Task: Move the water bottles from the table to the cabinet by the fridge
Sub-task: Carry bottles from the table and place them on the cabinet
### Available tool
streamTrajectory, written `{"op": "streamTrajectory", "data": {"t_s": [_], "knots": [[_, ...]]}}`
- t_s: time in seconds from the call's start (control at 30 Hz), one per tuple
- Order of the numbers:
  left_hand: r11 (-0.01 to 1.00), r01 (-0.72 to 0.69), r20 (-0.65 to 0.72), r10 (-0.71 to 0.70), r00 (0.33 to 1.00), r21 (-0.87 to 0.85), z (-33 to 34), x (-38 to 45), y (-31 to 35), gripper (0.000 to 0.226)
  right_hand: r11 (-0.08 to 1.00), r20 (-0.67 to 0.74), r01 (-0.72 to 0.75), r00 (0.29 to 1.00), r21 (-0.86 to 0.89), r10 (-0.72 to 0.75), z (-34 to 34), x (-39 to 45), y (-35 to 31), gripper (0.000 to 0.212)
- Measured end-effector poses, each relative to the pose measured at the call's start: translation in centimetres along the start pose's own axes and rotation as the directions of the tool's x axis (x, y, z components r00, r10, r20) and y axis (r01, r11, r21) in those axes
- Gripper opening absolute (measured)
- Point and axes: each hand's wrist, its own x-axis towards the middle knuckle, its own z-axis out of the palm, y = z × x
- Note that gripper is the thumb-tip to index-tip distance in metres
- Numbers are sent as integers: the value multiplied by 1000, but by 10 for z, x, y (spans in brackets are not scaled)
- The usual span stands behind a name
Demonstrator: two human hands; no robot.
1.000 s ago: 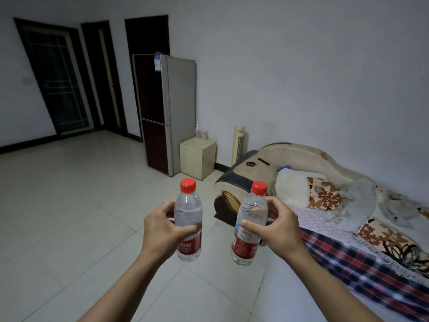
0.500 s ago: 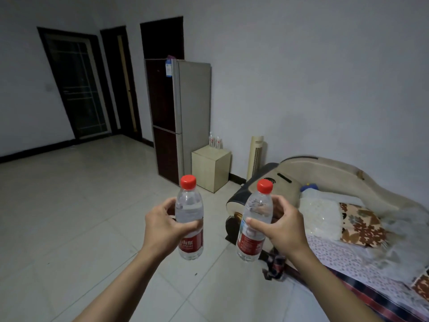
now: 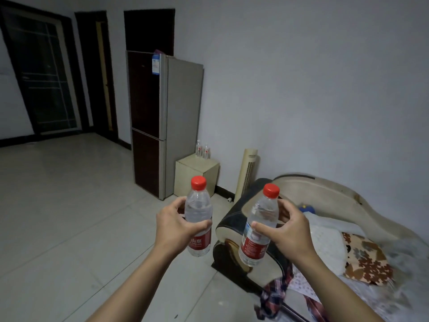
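My left hand (image 3: 174, 226) grips a clear water bottle (image 3: 198, 211) with a red cap and red label, held upright in front of me. A second bottle of the same kind (image 3: 260, 226), tilted slightly to the right, is gripped by my right hand (image 3: 287, 231). Ahead stands a small beige cabinet (image 3: 196, 175) beside a tall grey and dark red fridge (image 3: 162, 122). Two more water bottles (image 3: 202, 149) stand at the back of the cabinet's top, against the wall.
A sofa (image 3: 325, 205) with cushions and a plaid cloth (image 3: 274, 296) fills the lower right, its dark armrest just beyond the right bottle. A cream tower fan (image 3: 248, 173) stands between cabinet and sofa. Pale floor tiles (image 3: 69, 205) stretch left toward dark doors (image 3: 41, 73).
The fridge and cabinet have grown larger and nearer in view, and the sofa has slid to the right. Both hands keep their bottles in the same grip.
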Motion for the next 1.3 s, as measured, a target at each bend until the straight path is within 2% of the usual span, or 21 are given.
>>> {"op": "streamTrajectory", "data": {"t_s": [0.27, 0.4, 0.57, 0.83, 1.1, 1.3], "knots": [[996, 76, 12, -76, 997, 43, -1, 94, -53, 55, 993, 65, -86, 995, 78, 81, 62, 91, 25, 51], [993, 97, -28, -95, 995, 74, 6, 151, -78, 56, 987, 84, -117, 991, 113, 107, 90, 145, 50, 48], [987, 75, -15, -74, 997, 141, 30, 238, -95, 59, 969, 91, -168, 984, 183, 153, 119, 233, 90, 52], [989, 69, -65, -61, 996, 133, 57, 373, -104, 58, 957, 74, -167, 985, 237, 154, 149, 379, 127, 51], [987, 111, -57, -105, 993, 116, 71, 479, -159, 60, 970, 89, -176, 983, 169, 163, 201, 483, 156, 51], [994, 103, -28, -102, 994, 26, 68, 586, -205, 53, 972, 68, -177, 983, 156, 168, 259, 562, 162, 50]]}}
